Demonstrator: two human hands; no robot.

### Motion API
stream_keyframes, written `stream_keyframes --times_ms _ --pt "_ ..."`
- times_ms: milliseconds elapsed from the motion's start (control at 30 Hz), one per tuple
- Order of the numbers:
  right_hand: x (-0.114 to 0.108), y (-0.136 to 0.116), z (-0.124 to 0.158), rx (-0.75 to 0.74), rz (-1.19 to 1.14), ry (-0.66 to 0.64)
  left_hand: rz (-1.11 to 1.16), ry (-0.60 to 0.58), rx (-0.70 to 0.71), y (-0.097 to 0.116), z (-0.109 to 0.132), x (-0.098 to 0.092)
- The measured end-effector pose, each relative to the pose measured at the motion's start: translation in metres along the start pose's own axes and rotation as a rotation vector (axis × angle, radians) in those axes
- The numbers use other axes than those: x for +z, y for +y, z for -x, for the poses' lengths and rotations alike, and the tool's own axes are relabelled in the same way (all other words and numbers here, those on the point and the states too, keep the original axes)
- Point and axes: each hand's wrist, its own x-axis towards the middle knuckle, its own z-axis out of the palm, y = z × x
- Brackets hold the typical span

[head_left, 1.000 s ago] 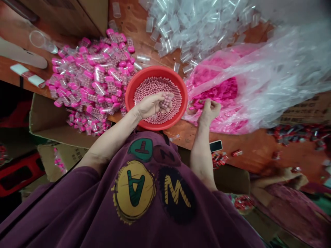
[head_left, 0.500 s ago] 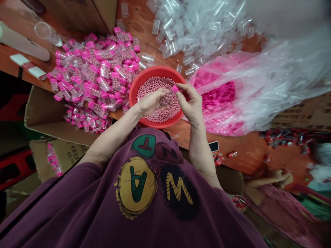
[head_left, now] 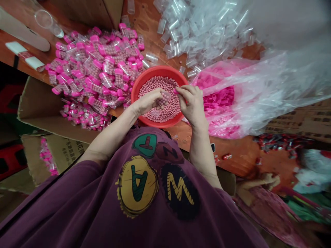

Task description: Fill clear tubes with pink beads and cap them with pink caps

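Note:
Over the red bowl [head_left: 139, 82] of small pink balls, my left hand [head_left: 148, 102] grips a clear tube [head_left: 164, 99] filled with pink balls. My right hand [head_left: 191, 103] pinches a pink cap [head_left: 176, 91] right at the tube's open end. Both hands meet above the bowl's right half. The tube is partly hidden by my left fingers.
A heap of filled, pink-capped tubes [head_left: 98, 72] lies left of the bowl. Empty clear tubes [head_left: 196, 27] are piled behind it. A clear plastic bag of pink caps [head_left: 219, 100] sits at the right. An open cardboard box [head_left: 43, 110] hangs below the table edge at left.
My right hand left the bag of caps with a pink cap and came left to the tube in my left hand. The left hand stayed over the bowl.

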Motion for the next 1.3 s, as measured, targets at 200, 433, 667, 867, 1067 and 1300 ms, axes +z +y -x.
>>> stream_keyframes --times_ms 200,433,667,867,1067,1300 --pt "0.027 -0.015 0.001 0.088 -0.293 0.135 0.061 -0.003 0.148 -0.011 0.007 0.001" --pt "0.036 -0.025 0.003 0.079 -0.284 0.123 0.091 0.074 0.18 -0.023 0.007 0.008" --pt "0.025 -0.025 0.004 0.038 -0.252 0.127 0.112 0.078 0.242 -0.019 0.012 0.019" --pt "0.011 -0.024 0.001 0.015 -0.278 0.024 -0.075 0.11 0.3 -0.005 0.024 0.026" --pt "0.004 -0.025 0.001 -0.022 -0.261 -0.142 -0.125 0.146 0.247 -0.006 0.026 0.021" --pt "0.046 -0.006 0.011 0.144 -0.366 0.063 -0.041 0.153 0.21 -0.004 0.025 0.005"
